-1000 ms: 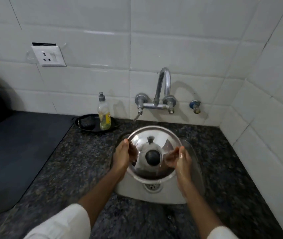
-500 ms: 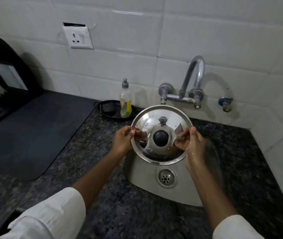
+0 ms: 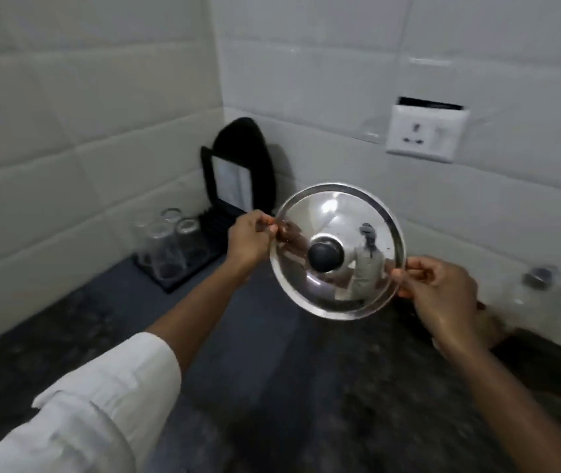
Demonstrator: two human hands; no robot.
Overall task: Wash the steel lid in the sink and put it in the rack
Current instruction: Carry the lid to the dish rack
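I hold the round steel lid (image 3: 347,223) with its black knob facing me, raised above the dark counter. My left hand (image 3: 250,238) pinches its left rim and my right hand (image 3: 443,295) pinches its right rim. The black rack (image 3: 217,230) stands in the far corner of the counter, just left of and behind the lid. The sink is out of view.
Several upturned clear glasses (image 3: 166,244) stand on the rack's near end, and black plates (image 3: 241,165) lean upright at its back. A dark mat (image 3: 265,336) covers the counter below the lid. A white wall socket (image 3: 426,134) is above right. A blurred tap part (image 3: 538,276) shows at right.
I have lifted the lid from over the sink and carried it left toward the rack; the view has swung left, so the sink and tap have left the frame.
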